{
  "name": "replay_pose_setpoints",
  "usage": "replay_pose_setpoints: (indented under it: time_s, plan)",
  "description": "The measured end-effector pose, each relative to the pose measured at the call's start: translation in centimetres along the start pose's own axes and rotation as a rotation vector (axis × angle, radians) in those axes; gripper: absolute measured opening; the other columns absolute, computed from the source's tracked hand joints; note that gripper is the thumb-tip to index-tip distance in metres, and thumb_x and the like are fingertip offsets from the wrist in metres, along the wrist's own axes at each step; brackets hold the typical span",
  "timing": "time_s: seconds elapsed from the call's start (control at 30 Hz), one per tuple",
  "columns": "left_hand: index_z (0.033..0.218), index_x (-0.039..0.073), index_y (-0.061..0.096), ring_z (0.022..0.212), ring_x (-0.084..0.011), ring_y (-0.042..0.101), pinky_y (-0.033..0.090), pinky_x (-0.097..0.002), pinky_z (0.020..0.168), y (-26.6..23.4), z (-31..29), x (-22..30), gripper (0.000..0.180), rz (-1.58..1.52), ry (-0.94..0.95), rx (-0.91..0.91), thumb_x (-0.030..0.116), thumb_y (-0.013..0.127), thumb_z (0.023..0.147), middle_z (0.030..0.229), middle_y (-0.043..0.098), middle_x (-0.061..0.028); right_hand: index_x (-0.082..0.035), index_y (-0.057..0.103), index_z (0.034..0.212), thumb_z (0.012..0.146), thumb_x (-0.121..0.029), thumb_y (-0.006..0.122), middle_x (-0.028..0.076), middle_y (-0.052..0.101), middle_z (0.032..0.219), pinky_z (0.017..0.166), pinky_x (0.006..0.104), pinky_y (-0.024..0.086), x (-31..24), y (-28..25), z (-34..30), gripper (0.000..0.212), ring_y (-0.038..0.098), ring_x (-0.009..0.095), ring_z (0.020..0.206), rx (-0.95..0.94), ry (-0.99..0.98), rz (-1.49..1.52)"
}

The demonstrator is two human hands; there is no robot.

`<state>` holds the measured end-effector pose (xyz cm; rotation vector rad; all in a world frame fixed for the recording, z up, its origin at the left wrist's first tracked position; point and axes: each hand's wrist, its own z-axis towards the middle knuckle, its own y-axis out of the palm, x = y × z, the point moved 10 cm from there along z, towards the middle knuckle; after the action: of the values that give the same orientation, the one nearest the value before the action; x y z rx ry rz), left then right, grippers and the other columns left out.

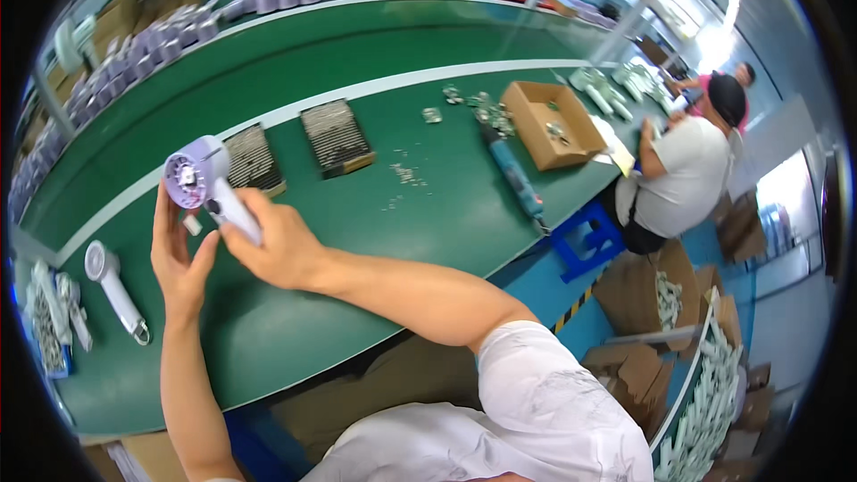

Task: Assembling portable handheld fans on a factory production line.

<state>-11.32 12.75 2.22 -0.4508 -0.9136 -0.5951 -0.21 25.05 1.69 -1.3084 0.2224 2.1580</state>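
A pale purple handheld fan [214, 170] is raised over the near left part of the green workbench, tilted, with its round head up and to the left. My right hand [281, 245] is closed around its handle. My left hand [178, 259] cups the head from below and the left, its fingers reaching up along the rim. Between that hand's thumb and fingers shows a small white piece [192, 225]; whether it is held or lies behind cannot be made out. Another fan, white [116, 290], lies on the bench left of my left hand.
Two trays of small metal parts [335, 138] [254, 159] lie beyond my hands, with loose screws [409, 171] nearby. To the right are a teal electric screwdriver [513, 174] and a cardboard box [549, 129]. White casings [54, 303] lie far left. Co-workers [692, 156] sit at right.
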Motion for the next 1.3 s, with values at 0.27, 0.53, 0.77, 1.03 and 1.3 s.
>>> replay_pose_setpoints:
  time_s: [0.27, 0.53, 0.77, 1.03, 1.3]
  plan:
    - [0.127, -0.009, 0.058, 0.105, -0.0202, 0.065, 0.051, -0.0332, 0.091, 3.1, -2.4, -4.3, 0.045, -0.322, -0.45, -0.062, 0.027, 0.057, 0.101, 0.116, 0.067, -0.0132, 0.007, 0.042, 0.138, 0.09, -0.013, 0.06, 0.028, 0.063, 0.11, 0.085, 0.0482, 0.051, -1.8, -1.9, -0.2, 0.055, 0.062, 0.045, 0.098, 0.087, -0.14, -0.025]
    - [0.139, -0.006, 0.049, 0.117, -0.0201, 0.06, 0.048, -0.0349, 0.1, 4.5, -3.4, -2.6, 0.048, -0.473, -0.513, 0.086, 0.021, 0.059, 0.101, 0.133, 0.059, -0.0129, 0.005, 0.042, 0.143, 0.087, -0.013, 0.063, 0.023, 0.058, 0.107, 0.077, 0.0431, 0.053, -3.8, 0.7, -1.3, 0.063, 0.061, 0.039, 0.09, -0.014, -0.214, -0.252]
    - [0.13, -0.006, 0.052, 0.117, -0.0251, 0.059, 0.046, -0.0388, 0.102, 3.6, -2.9, -2.2, 0.048, -0.602, -0.469, 0.179, 0.036, 0.047, 0.106, 0.128, 0.06, -0.0173, 0.007, 0.042, 0.143, 0.085, -0.01, 0.066, 0.023, 0.056, 0.11, 0.078, 0.0437, 0.054, -5.4, 1.0, -1.7, 0.066, 0.061, 0.038, 0.092, 0.06, -0.402, -0.198]
    - [0.136, -0.005, 0.042, 0.117, -0.03, 0.058, 0.043, -0.0442, 0.104, 0.8, -1.8, -2.8, 0.054, -0.746, -0.373, 0.257, 0.04, 0.04, 0.106, 0.117, 0.063, -0.0193, 0.008, 0.046, 0.139, 0.086, -0.007, 0.07, 0.019, 0.058, 0.109, 0.056, 0.03, 0.057, -3.3, 1.1, -1.6, 0.06, 0.064, 0.024, 0.08, -0.083, -0.217, -0.058]
    - [0.149, -0.006, 0.026, 0.11, -0.0304, 0.057, 0.041, -0.0448, 0.105, -0.5, -1.9, -1.8, 0.064, -0.813, -0.24, 0.181, 0.037, 0.04, 0.104, 0.11, 0.061, -0.0167, 0.002, 0.064, 0.12, 0.083, -0.011, 0.077, 0.016, 0.064, 0.101, 0.061, 0.0326, 0.057, -4.4, 2.5, -1.2, 0.041, 0.066, 0.026, 0.076, -0.091, -0.288, -0.042]
